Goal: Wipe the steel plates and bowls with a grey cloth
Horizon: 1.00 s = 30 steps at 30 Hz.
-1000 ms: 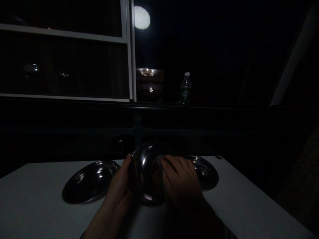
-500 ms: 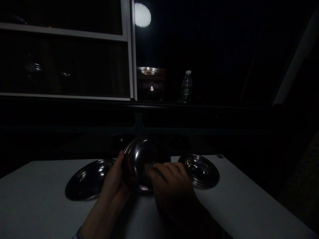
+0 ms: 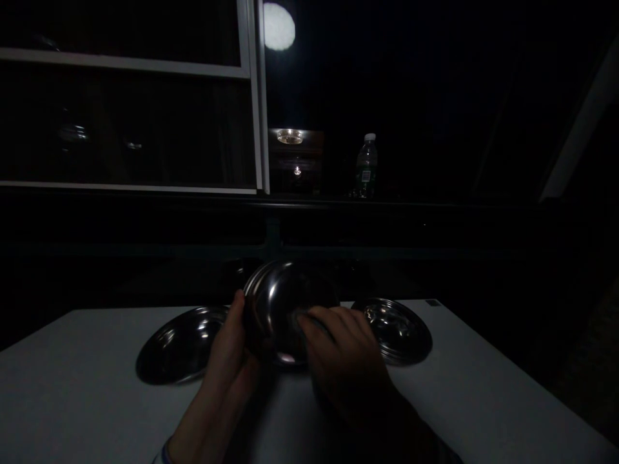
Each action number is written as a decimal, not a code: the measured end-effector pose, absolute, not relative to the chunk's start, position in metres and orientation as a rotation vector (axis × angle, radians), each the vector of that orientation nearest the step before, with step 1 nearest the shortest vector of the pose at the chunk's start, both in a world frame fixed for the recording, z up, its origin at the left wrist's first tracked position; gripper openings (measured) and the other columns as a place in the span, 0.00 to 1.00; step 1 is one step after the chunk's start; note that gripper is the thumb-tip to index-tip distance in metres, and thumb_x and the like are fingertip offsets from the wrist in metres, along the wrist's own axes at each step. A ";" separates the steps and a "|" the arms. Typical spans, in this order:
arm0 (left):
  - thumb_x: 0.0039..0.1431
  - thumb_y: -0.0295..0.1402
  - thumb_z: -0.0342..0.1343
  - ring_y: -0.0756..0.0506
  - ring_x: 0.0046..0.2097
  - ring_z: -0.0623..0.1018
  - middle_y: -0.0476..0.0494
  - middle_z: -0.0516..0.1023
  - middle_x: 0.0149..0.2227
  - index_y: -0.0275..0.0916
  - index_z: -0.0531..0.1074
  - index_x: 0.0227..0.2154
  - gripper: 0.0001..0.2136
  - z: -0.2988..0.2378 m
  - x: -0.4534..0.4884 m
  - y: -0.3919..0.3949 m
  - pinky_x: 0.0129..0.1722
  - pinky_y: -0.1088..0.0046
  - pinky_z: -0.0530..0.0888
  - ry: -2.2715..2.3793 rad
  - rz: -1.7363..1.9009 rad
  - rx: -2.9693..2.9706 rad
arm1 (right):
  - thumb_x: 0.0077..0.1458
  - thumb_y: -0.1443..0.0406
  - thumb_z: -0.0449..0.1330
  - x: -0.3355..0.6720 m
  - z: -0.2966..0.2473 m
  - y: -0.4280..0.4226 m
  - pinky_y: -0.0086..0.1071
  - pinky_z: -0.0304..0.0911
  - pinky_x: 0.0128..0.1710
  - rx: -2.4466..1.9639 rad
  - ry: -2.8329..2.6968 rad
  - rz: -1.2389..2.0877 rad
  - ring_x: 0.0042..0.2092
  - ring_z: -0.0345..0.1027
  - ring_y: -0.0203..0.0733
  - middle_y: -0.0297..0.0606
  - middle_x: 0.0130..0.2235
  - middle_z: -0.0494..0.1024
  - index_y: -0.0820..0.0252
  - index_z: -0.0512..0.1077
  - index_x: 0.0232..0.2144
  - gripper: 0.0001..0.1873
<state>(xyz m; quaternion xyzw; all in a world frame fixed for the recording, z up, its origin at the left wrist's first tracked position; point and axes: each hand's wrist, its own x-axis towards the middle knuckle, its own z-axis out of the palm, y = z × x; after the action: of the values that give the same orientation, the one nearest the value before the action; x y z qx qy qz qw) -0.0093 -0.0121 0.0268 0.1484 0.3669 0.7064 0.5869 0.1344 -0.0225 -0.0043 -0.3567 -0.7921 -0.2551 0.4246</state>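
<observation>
Far L, the L plate (image 3: 169, 361) sits on the white table (image 3: 97, 399), its R end hidden behind the L hand (image 3: 232, 351). That hand's clamped on the bowl (image 3: 278, 293), thumb at the L edge, other fingers mostly out of sight. Bowl's centre, tilted, up off the table, R side lost in shadow. R hand (image 3: 343, 351): fingers bunched against it; can't tell if they're pinching smth, too dark. Bottle (image 3: 366, 169) beyond, base murky. Then R plate (image 3: 409, 335), L part covered by R hand.
</observation>
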 end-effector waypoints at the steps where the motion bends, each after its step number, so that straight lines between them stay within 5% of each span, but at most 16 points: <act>1: 0.59 0.31 0.48 0.50 0.22 0.76 0.48 0.77 0.21 0.35 0.73 0.27 0.10 0.026 -0.009 -0.012 0.23 0.76 0.73 0.853 1.614 0.338 | 0.57 0.70 0.50 0.134 -0.004 -0.023 0.37 0.53 0.38 -0.904 -1.974 -0.653 0.39 0.63 0.41 0.38 0.41 0.75 0.61 0.70 0.42 0.12; 7: 0.60 0.29 0.46 0.51 0.21 0.75 0.50 0.76 0.19 0.37 0.72 0.26 0.11 0.034 -0.016 -0.012 0.22 0.78 0.73 0.822 1.664 0.330 | 0.55 0.67 0.51 0.137 0.002 -0.026 0.37 0.55 0.38 -0.926 -2.133 -0.640 0.43 0.61 0.44 0.40 0.48 0.71 0.61 0.66 0.49 0.18; 30: 0.60 0.32 0.46 0.50 0.21 0.75 0.50 0.77 0.21 0.36 0.73 0.27 0.12 0.034 -0.016 -0.014 0.20 0.77 0.71 0.811 1.664 0.356 | 0.59 0.69 0.45 0.144 0.002 -0.026 0.37 0.50 0.35 -0.816 -2.099 -0.645 0.41 0.60 0.43 0.38 0.44 0.73 0.61 0.69 0.42 0.15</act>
<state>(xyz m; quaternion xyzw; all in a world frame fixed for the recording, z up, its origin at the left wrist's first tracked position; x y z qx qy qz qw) -0.0158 -0.0140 0.0341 0.1529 0.3480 0.7143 0.5876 0.1438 -0.0262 0.0016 -0.3210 -0.8254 -0.2538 0.3889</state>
